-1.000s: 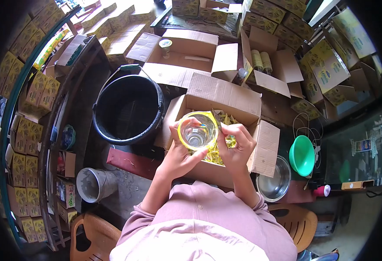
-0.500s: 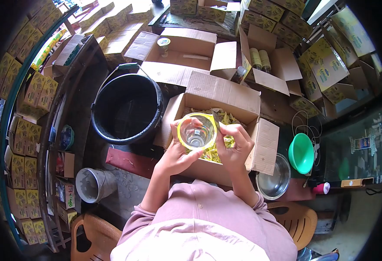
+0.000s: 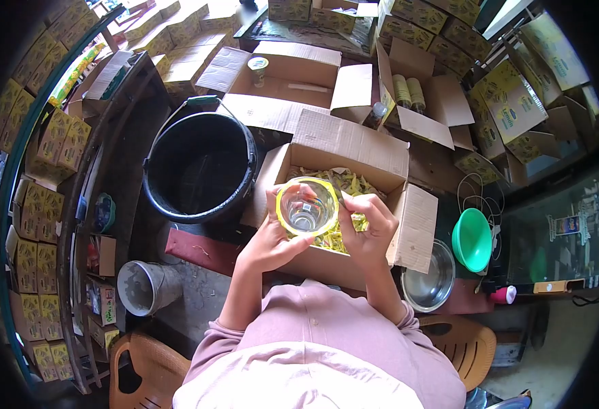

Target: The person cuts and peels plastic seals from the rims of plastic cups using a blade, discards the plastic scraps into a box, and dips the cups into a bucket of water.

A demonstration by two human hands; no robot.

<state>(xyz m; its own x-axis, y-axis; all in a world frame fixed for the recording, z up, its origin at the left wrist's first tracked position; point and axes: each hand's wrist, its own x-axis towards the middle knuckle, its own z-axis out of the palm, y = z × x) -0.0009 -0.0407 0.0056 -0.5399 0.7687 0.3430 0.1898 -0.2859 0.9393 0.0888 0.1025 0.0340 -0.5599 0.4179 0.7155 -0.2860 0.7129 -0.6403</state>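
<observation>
My left hand (image 3: 267, 242) is closed around a clear cup (image 3: 306, 217) with a yellow rim, its mouth tilted up toward me. Fingers show through the clear wall. At the rim's right side, my right hand (image 3: 367, 221) pinches a thin dark blade (image 3: 335, 183), mostly hidden by fingers and hard to see against the scraps. Both hands are over an open cardboard box (image 3: 351, 151) that holds many yellow-green strips (image 3: 364, 185).
Left of the box stands a large black bucket (image 3: 151, 184), with a grey bucket (image 3: 143, 290) lower down. To the right are a steel bowl (image 3: 430, 286) and a green bowl (image 3: 473, 238). Another open carton (image 3: 265, 109) holds one cup (image 3: 258, 71). Two bottles (image 3: 408, 92) lie in a further carton.
The cup has shifted slightly left and turned a little in my left hand. The blade beside the rim shows less clearly now. My right hand has hardly moved.
</observation>
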